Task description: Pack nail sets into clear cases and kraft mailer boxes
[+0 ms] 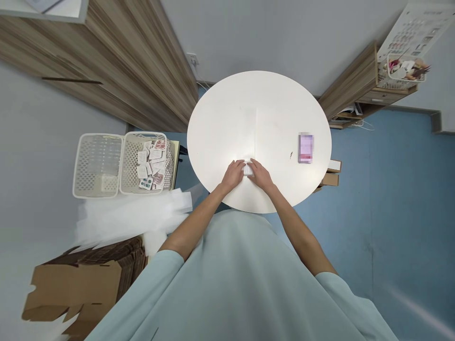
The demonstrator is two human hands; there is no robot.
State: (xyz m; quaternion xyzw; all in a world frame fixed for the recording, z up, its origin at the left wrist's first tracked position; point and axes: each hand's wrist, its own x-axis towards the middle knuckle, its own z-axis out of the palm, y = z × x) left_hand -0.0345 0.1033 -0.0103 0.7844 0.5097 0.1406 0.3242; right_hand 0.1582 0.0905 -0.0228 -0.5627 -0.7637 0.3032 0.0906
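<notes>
- White piece (248, 169) lying low on the bench (284, 104), close to the near rim, right between the two hands, touching both.
- Left hand (233, 174) on the piece's left side, fingers bent and nearly closed, gripping that edge.
- Right hand (260, 174) on the opposite side, much the same: fingers curled, little opening, hold on the right edge.
- Middle of the piece bare, visible in the gap between hands; markings too small to read.
- Just beyond the fingertips, a faint straight line (256, 132) on the bench, leading away toward the far rim; cannot tell what from here.
- Off to the right on the same top, well apart from the hands: brown specks (291, 155), then a purple block (306, 148), blurred over.
- Past the left rim, a white basket (130, 173) with cards (152, 163) heaped inside, a second basket (80, 173) beside.
- Below the baskets, white sheeting (124, 218), then stacked flat cardboard (74, 286).
- Beyond the right rim, lower down, boxes (331, 179) near the blue floor (401, 199).
</notes>
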